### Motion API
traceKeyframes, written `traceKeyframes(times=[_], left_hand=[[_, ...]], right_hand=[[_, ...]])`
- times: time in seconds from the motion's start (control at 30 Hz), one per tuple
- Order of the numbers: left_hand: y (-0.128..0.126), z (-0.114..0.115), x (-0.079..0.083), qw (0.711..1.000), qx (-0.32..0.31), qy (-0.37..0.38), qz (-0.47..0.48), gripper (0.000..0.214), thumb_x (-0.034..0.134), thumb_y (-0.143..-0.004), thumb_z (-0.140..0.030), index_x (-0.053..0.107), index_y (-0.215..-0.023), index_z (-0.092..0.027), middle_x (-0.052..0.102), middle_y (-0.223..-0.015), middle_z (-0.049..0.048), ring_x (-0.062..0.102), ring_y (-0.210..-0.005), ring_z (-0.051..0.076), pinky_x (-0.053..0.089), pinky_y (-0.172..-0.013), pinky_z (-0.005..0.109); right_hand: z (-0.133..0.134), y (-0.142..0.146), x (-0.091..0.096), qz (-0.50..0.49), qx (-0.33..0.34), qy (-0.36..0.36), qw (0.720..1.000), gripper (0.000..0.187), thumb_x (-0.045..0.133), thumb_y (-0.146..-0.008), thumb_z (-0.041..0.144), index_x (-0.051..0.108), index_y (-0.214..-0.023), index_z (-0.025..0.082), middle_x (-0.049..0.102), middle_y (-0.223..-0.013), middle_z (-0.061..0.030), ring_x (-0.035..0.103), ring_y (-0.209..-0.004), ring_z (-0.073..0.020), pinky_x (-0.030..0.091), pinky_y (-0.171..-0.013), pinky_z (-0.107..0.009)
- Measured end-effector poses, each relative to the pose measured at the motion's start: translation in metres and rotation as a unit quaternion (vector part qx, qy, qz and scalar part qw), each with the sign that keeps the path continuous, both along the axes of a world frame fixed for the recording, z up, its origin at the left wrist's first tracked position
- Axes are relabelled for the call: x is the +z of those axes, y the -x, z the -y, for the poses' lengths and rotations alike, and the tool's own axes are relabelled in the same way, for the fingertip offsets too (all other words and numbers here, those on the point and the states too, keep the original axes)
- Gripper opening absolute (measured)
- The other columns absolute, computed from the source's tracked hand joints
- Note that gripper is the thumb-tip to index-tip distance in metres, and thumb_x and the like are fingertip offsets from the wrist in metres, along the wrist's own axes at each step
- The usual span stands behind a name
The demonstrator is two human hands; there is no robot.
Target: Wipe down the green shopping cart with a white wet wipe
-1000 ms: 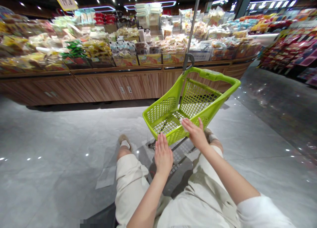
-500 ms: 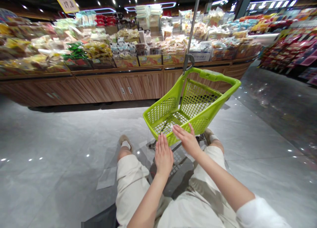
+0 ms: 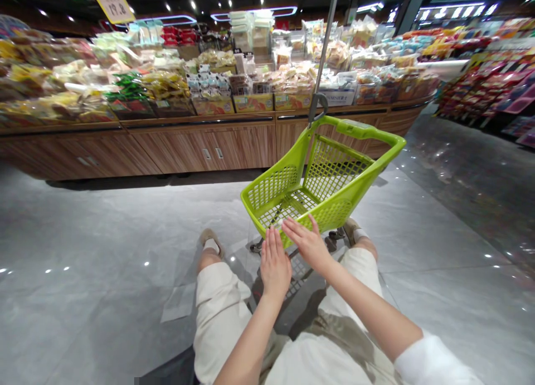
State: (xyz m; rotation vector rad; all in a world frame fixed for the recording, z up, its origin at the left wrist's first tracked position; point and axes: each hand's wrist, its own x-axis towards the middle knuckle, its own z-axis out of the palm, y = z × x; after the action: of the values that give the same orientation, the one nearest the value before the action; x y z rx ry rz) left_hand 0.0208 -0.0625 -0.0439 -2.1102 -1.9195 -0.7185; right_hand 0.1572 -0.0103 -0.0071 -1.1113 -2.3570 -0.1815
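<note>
A green plastic shopping cart [image 3: 334, 212] with latticed sides stands between my feet, its basket holding no goods that I can see. My left hand [image 3: 276, 262] is stretched out flat, palm down, its fingertips by the near rim of the basket. Beside it on the right, my right hand [image 3: 307, 243] also has its fingers extended, with the thumb apart, over the same near corner. Neither hand grips anything. Whether the fingertips touch the rim, I cannot tell. A grey pole with a hook [image 3: 320, 103] rises from the cart's left side.
Beyond the cart runs a long wooden display counter [image 3: 242, 145] heaped with packaged foods. A price sign [image 3: 114, 6] reading 19.8 stands at upper left. Shelves of red and pink packages [image 3: 487, 89] are at the right. The floor [image 3: 104, 251] is glossy grey tile.
My right hand has moved slightly left and down, closer to my left hand. The left hand and the cart look almost unmoved.
</note>
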Motion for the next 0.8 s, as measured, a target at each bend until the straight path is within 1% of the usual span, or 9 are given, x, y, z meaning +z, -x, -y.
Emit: traceKeyframes(times=[0.13,0.2,0.3,0.37,0.43,0.53,0.67,0.73,0.8], left_hand=[[-0.002,0.001,0.004,1.0,-0.004,0.002,0.013,0.082,0.044,-0.092,-0.013,-0.007,-0.156,-0.008,0.022,-0.164,0.018,0.019,-0.152,0.027,0.029,-0.122,0.045],[-0.005,0.001,0.004,1.0,-0.006,0.003,0.018,0.083,0.044,-0.092,-0.014,-0.008,-0.156,-0.007,0.02,-0.164,0.0189,0.017,-0.153,0.028,0.028,-0.122,0.046],[-0.009,0.001,0.003,1.0,-0.001,0.006,0.021,0.085,0.046,-0.092,-0.015,-0.009,-0.156,-0.006,0.02,-0.163,0.0206,0.015,-0.153,0.029,0.029,-0.122,0.047],[-0.009,0.0,0.001,1.0,0.002,0.005,0.018,0.087,0.048,-0.091,-0.016,-0.009,-0.156,-0.005,0.023,-0.163,0.0213,0.016,-0.153,0.029,0.029,-0.122,0.047],[-0.005,0.0,0.0,1.0,0.003,0.003,0.011,0.089,0.05,-0.089,-0.015,-0.008,-0.156,-0.006,0.024,-0.162,0.0211,0.016,-0.153,0.029,0.029,-0.122,0.047],[0.001,0.0,0.001,1.0,-0.001,0.006,0.002,0.086,0.046,-0.09,-0.012,-0.008,-0.156,-0.007,0.024,-0.163,0.019,0.018,-0.152,0.027,0.028,-0.123,0.045],[0.002,0.002,0.005,1.0,-0.008,0.003,0.008,0.083,0.043,-0.092,-0.012,-0.01,-0.156,-0.008,0.021,-0.164,0.0181,0.019,-0.152,0.027,0.029,-0.122,0.046],[-0.002,0.002,0.006,1.0,-0.006,0.003,0.014,0.084,0.044,-0.092,-0.014,-0.01,-0.156,-0.008,0.021,-0.164,0.0188,0.018,-0.152,0.028,0.029,-0.122,0.046],[-0.005,0.002,0.005,1.0,-0.003,0.004,0.017,0.085,0.045,-0.092,-0.014,-0.011,-0.156,-0.007,0.02,-0.164,0.0196,0.017,-0.153,0.029,0.029,-0.122,0.047]], right_hand=[[-0.035,-0.063,0.015,-0.04,-0.133,-0.002,0.99,0.076,0.039,-0.074,-0.005,0.049,-0.142,0.026,0.058,-0.143,-0.006,0.048,-0.137,-0.0213,-0.001,-0.12,-0.06],[-0.038,-0.065,0.016,-0.057,-0.188,0.0,0.98,0.077,0.039,-0.071,-0.005,0.049,-0.142,0.023,0.056,-0.145,-0.0077,0.048,-0.138,-0.0232,0.0,-0.12,-0.061],[-0.019,-0.023,0.008,-0.052,-0.173,0.004,0.984,0.076,0.039,-0.073,-0.005,0.045,-0.145,0.019,0.054,-0.147,-0.0106,0.046,-0.139,-0.0223,0.003,-0.122,-0.057],[-0.002,0.011,0.0,-0.039,-0.116,0.002,0.992,0.072,0.039,-0.077,-0.003,0.046,-0.145,0.018,0.054,-0.146,-0.0105,0.045,-0.14,-0.0202,0.005,-0.123,-0.051],[0.008,0.026,-0.004,-0.02,-0.052,-0.002,0.998,0.067,0.04,-0.08,-0.001,0.048,-0.144,0.019,0.054,-0.147,-0.0087,0.044,-0.141,-0.0178,0.005,-0.124,-0.046],[-0.003,-0.001,0.0,0.004,-0.01,-0.01,1.0,0.069,0.039,-0.081,-0.001,0.047,-0.144,0.024,0.055,-0.146,-0.0057,0.045,-0.139,-0.0158,0.0,-0.124,-0.047],[-0.037,-0.069,0.014,-0.031,-0.138,-0.015,0.99,0.076,0.038,-0.074,-0.005,0.047,-0.144,0.025,0.056,-0.145,-0.0061,0.049,-0.137,-0.0206,-0.003,-0.121,-0.057],[-0.041,-0.073,0.016,-0.047,-0.186,-0.012,0.981,0.078,0.039,-0.073,-0.005,0.046,-0.145,0.023,0.055,-0.146,-0.0081,0.049,-0.137,-0.0232,-0.001,-0.12,-0.059],[-0.03,-0.048,0.011,-0.05,-0.183,-0.007,0.982,0.077,0.039,-0.074,-0.004,0.044,-0.146,0.02,0.053,-0.147,-0.0096,0.048,-0.138,-0.0237,0.001,-0.121,-0.057]])
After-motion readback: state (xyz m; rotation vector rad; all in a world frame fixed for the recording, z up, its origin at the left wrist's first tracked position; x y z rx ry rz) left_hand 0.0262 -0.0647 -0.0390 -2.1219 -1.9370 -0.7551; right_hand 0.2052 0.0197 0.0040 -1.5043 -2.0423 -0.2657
